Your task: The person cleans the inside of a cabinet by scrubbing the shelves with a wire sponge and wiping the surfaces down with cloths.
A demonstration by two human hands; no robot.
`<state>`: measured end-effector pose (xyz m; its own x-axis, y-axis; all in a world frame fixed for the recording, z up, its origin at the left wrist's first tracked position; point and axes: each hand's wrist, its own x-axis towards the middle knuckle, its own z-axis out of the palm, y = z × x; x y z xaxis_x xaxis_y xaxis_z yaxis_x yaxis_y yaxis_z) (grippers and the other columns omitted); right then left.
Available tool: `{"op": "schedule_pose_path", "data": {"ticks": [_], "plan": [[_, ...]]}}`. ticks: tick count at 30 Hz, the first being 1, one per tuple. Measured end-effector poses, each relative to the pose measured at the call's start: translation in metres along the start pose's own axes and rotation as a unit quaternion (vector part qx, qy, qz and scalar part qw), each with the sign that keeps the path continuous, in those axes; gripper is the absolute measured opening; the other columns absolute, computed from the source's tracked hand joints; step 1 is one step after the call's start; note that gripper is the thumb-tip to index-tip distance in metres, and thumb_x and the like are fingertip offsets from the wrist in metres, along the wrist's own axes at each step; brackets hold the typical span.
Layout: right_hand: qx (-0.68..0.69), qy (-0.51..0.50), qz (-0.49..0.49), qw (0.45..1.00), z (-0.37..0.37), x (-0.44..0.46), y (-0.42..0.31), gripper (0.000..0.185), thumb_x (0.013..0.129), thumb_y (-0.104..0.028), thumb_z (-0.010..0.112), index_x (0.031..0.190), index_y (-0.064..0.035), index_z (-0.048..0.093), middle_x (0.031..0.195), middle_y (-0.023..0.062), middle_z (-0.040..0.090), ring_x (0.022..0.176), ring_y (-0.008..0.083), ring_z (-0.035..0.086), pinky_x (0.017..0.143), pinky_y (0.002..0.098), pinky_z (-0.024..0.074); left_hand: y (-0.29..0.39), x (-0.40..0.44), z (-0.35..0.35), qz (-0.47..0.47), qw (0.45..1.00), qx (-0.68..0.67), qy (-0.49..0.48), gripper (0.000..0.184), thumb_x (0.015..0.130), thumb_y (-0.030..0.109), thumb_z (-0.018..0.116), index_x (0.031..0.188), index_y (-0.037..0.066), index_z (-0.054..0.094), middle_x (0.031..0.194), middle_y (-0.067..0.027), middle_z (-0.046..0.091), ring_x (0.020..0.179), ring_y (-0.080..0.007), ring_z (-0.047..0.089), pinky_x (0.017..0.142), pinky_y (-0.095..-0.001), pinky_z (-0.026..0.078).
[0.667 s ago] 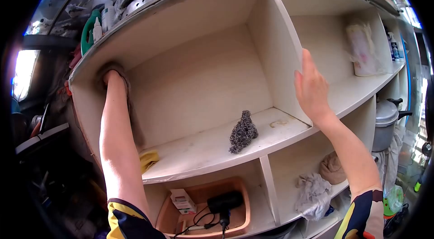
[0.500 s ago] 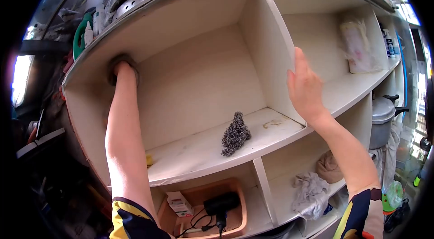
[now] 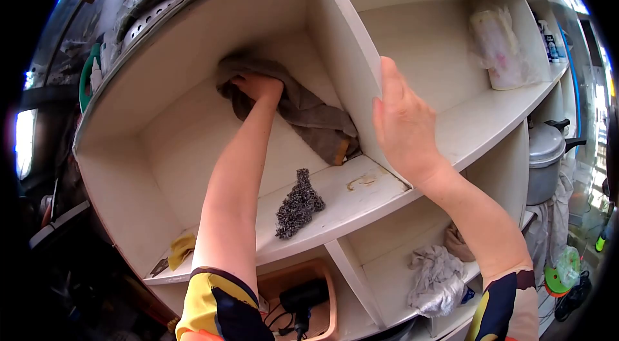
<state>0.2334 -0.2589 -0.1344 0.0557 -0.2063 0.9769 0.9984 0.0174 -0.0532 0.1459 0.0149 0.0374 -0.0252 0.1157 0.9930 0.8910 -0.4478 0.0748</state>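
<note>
My left hand [image 3: 259,87] is closed on a grey-brown cloth [image 3: 309,115], pressed against the upper back part of the large shelf compartment. The cloth hangs down to the right, towards the divider [image 3: 351,25]. My right hand [image 3: 407,123] grips the front edge of that divider, fingers wrapped round it. Below the cloth, a dark curly scouring pad [image 3: 299,205] lies on the white shelf [image 3: 335,202]. A yellow cloth [image 3: 181,250] is at the compartment's front left corner.
A plastic-wrapped item [image 3: 496,47] stands in the right compartment. Underneath are an orange-brown tub [image 3: 330,296] holding a black hair dryer [image 3: 303,296], and a crumpled grey cloth [image 3: 438,280]. A metal pot [image 3: 545,147] is at the right. Perforated metal pans [image 3: 151,18] lie on top.
My left hand has moved right from the compartment's upper left corner, with the cloth now trailing beside it. My right hand stays on the divider. The view has shifted right.
</note>
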Motion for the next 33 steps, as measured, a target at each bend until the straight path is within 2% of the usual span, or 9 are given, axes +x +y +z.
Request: {"op": "schedule_pose_path", "data": {"ticks": [3, 6, 10, 11, 13, 17, 25, 29, 33], "plan": [[0.038, -0.051, 0.04, 0.997, -0.003, 0.0, -0.001, 0.055, 0.088, 0.001, 0.056, 0.139, 0.0058, 0.035, 0.116, 0.0241, 0.061, 0.094, 0.0416, 0.063, 0.077, 0.0477, 0.0511, 0.015, -0.01, 0.019, 0.148, 0.987, -0.022, 0.048, 0.067, 0.088, 0.037, 0.056, 0.138, -0.005, 0.045, 0.143, -0.0215, 0.045, 0.129, -0.0413, 0.037, 0.107, -0.049, 0.029], [0.019, -0.007, 0.008, 1.0, 0.0, 0.0, 0.0, 0.042, 0.086, 0.002, 0.053, 0.126, 0.0037, 0.04, 0.095, 0.0145, 0.061, 0.079, 0.0358, 0.065, 0.06, 0.0461, 0.0525, 0.038, 0.0, 0.019, 0.361, 0.927, 0.091, -0.036, 0.05, 0.088, 0.026, 0.053, 0.128, -0.004, 0.057, 0.141, -0.0198, 0.046, 0.134, -0.0418, 0.034, 0.113, -0.0443, 0.029], [-0.023, 0.007, 0.004, 1.0, 0.005, -0.004, 0.003, 0.05, 0.088, 0.0, 0.052, 0.136, 0.0031, 0.038, 0.109, 0.0213, 0.063, 0.09, 0.0418, 0.064, 0.075, 0.0502, 0.0521, 0.059, 0.0, 0.007, 0.354, 0.933, 0.048, -0.043, 0.053, 0.085, 0.017, 0.053, 0.13, -0.009, 0.053, 0.141, -0.021, 0.048, 0.134, -0.0377, 0.037, 0.118, -0.0498, 0.022], [-0.035, 0.015, -0.009, 0.999, 0.006, -0.005, 0.006, 0.054, 0.088, 0.0, 0.052, 0.14, 0.0029, 0.037, 0.115, 0.0239, 0.062, 0.094, 0.0434, 0.063, 0.08, 0.0509, 0.0515, 0.049, 0.018, 0.026, 0.414, 0.9, 0.124, -0.048, 0.045, 0.084, 0.017, 0.051, 0.124, 0.002, 0.063, 0.14, -0.0201, 0.048, 0.134, -0.0426, 0.035, 0.112, -0.0477, 0.033], [-0.003, -0.044, 0.017, 0.999, -0.001, -0.005, 0.008, 0.057, 0.09, -0.001, 0.052, 0.145, 0.004, 0.035, 0.127, 0.0269, 0.058, 0.103, 0.0442, 0.061, 0.086, 0.0484, 0.0495, 0.016, 0.011, -0.001, 0.435, 0.9, -0.029, -0.014, 0.049, 0.083, 0.006, 0.045, 0.131, 0.009, 0.058, 0.138, -0.0126, 0.051, 0.129, -0.0367, 0.042, 0.111, -0.0438, 0.036], [-0.002, -0.022, -0.01, 1.0, 0.003, -0.006, 0.018, 0.056, 0.093, -0.001, 0.051, 0.146, 0.0047, 0.034, 0.134, 0.0273, 0.054, 0.114, 0.0438, 0.058, 0.093, 0.0451, 0.0467, -0.076, 0.01, -0.022, 0.377, 0.925, -0.046, -0.021, 0.052, 0.083, 0.003, 0.045, 0.134, 0.01, 0.055, 0.139, -0.0099, 0.051, 0.13, -0.0338, 0.042, 0.111, -0.0408, 0.036], [-0.007, -0.022, -0.014, 1.0, 0.011, -0.009, 0.042, 0.052, 0.099, -0.003, 0.046, 0.149, 0.0011, 0.033, 0.145, 0.0216, 0.048, 0.133, 0.0342, 0.049, 0.108, 0.0392, 0.0387, -0.316, 0.022, -0.103, 0.3, 0.922, 0.232, -0.081, 0.031, 0.087, 0.01, 0.047, 0.114, 0.005, 0.062, 0.123, -0.0135, 0.058, 0.12, -0.0333, 0.051, 0.104, -0.0422, 0.043], [-0.076, -0.015, -0.051, 0.996, 0.011, -0.01, 0.061, 0.049, 0.103, -0.008, 0.044, 0.15, -0.0019, 0.033, 0.146, 0.0184, 0.048, 0.132, 0.0313, 0.05, 0.11, 0.0369, 0.0378, -0.415, 0.036, -0.126, 0.313, 0.842, 0.435, -0.061, 0.025, 0.087, 0.013, 0.05, 0.101, 0.006, 0.07, 0.114, -0.0101, 0.063, 0.119, -0.0297, 0.053, 0.103, -0.0435, 0.04], [-0.128, -0.055, -0.041, 0.989, 0.016, -0.012, 0.093, 0.05, 0.106, -0.024, 0.043, 0.151, -0.0047, 0.034, 0.149, 0.0146, 0.046, 0.134, 0.0282, 0.049, 0.113, 0.035, 0.0362, -0.4, 0.046, -0.145, 0.308, 0.817, 0.468, -0.136, 0.024, 0.086, 0.014, 0.053, 0.1, 0.008, 0.072, 0.113, -0.0087, 0.065, 0.119, -0.0284, 0.053, 0.103, -0.0438, 0.039]]}}
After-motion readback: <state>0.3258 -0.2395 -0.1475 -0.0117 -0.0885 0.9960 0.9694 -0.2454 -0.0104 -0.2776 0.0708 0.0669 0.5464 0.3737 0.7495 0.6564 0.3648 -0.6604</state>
